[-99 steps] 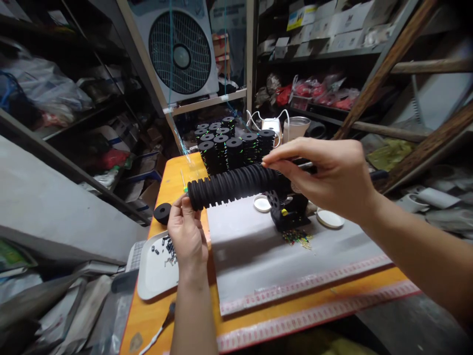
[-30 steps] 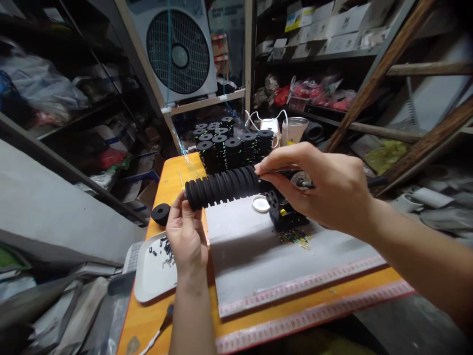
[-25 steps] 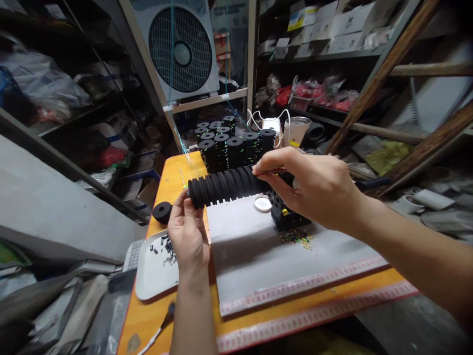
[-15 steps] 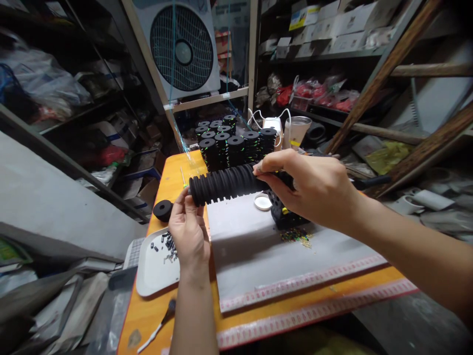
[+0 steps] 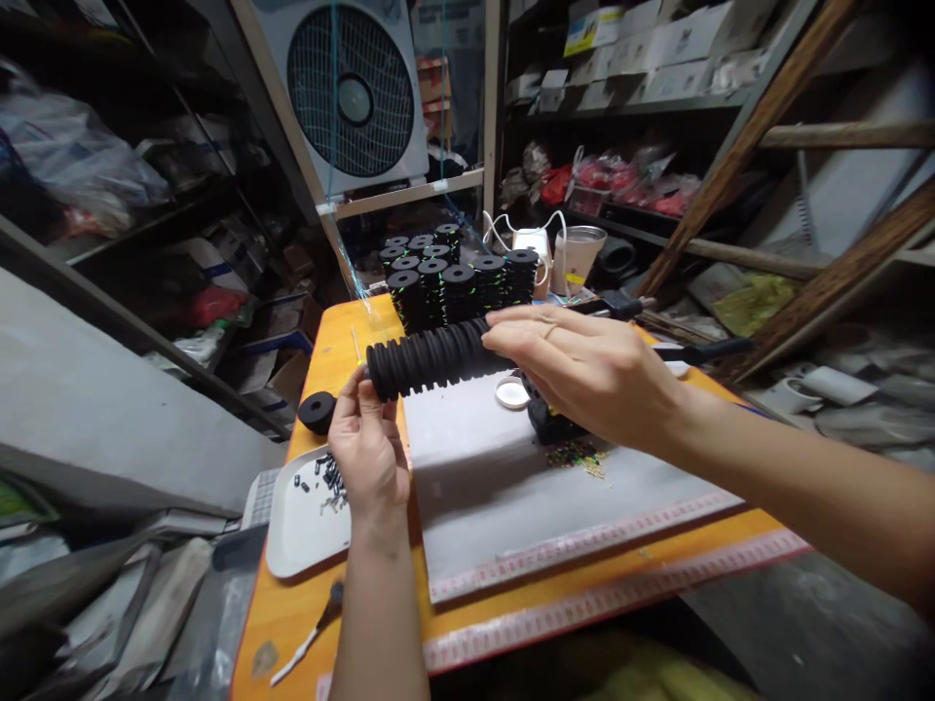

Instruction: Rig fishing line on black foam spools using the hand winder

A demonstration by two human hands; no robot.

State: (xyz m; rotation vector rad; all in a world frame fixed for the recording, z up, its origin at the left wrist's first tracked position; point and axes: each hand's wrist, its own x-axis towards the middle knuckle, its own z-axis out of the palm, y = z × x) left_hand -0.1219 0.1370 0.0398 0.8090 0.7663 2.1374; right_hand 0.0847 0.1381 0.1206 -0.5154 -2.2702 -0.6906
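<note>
Clearly, the left grip (image 5: 371,450) pinches the left end of the ridged black roll (image 5: 428,363) above the yellow counter (image 5: 343,336). The right grip (image 5: 588,370) touches it farther right; whether clasping, I cannot tell.

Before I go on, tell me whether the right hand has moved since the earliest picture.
Yes, the right hand has moved left. Its fingertips, then directly above the small white dish in view, now appear left of it.
</note>
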